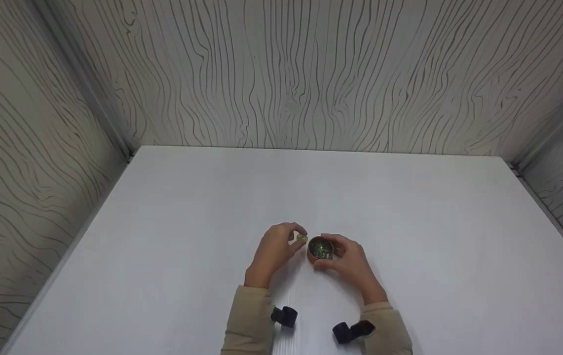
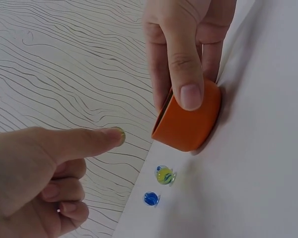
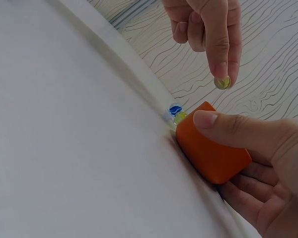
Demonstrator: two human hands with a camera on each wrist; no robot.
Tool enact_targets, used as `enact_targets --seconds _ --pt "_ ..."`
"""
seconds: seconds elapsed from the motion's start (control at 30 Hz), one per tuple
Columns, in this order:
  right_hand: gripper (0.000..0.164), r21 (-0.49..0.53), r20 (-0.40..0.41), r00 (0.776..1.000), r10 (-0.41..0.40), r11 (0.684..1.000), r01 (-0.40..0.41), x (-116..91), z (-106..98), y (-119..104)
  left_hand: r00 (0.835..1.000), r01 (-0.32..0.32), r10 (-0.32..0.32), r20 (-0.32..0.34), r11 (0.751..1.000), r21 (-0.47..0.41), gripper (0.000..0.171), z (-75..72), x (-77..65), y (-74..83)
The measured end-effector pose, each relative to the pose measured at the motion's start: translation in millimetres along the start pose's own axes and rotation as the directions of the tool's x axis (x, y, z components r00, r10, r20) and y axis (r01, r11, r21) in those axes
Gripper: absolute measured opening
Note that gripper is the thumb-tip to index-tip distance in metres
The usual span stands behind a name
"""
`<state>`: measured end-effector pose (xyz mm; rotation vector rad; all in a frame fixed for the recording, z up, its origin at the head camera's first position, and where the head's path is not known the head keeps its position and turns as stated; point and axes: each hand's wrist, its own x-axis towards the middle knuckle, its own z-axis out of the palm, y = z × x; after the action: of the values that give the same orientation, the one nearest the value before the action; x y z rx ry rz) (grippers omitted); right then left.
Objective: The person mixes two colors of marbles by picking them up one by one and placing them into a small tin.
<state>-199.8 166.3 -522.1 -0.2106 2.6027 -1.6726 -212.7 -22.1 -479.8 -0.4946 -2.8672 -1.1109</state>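
Between thumb and index finger, my left hand [image 1: 275, 245] pinches a clear marble [image 3: 222, 82] with a yellow-green swirl. It is held just left of the mouth of a small orange cup [image 2: 188, 121], apart from its rim. My right hand [image 1: 349, 259] grips this cup by the sides, its thumb on the near wall and its mouth turned up. The cup's base is at or close to the table. Its inside looks dark and greenish in the head view; what it holds is unclear. Beside the cup, a yellow marble [image 2: 164, 176] and a blue marble [image 2: 150, 199] lie on the table, with another partly hidden behind the yellow one.
A white table [image 1: 187, 207] spreads around both hands. Panels with a wood-line pattern [image 1: 291, 74] rise at its back and sides. Dark wrist cameras [image 1: 286, 316] stick out from the beige sleeves [image 1: 248, 320].
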Motion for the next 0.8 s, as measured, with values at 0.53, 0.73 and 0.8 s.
enact_targets --seconds 0.53,0.73,0.8 --pt "0.062 0.011 0.009 1.000 0.000 1.000 0.000 0.0 -0.6 0.3 0.999 0.038 -0.038 0.028 0.999 -0.002 0.014 5.8 1.5 5.4" --pt "0.062 0.028 0.010 1.000 -0.001 1.000 0.001 0.2 -0.8 0.0 0.999 0.025 -0.025 0.041 1.000 -0.007 0.015 6.7 1.5 6.3" --pt "0.062 0.024 0.007 1.000 -0.004 1.000 0.004 0.6 -0.5 0.6 0.999 0.021 -0.021 0.045 1.000 -0.004 0.015 6.9 1.4 6.5"
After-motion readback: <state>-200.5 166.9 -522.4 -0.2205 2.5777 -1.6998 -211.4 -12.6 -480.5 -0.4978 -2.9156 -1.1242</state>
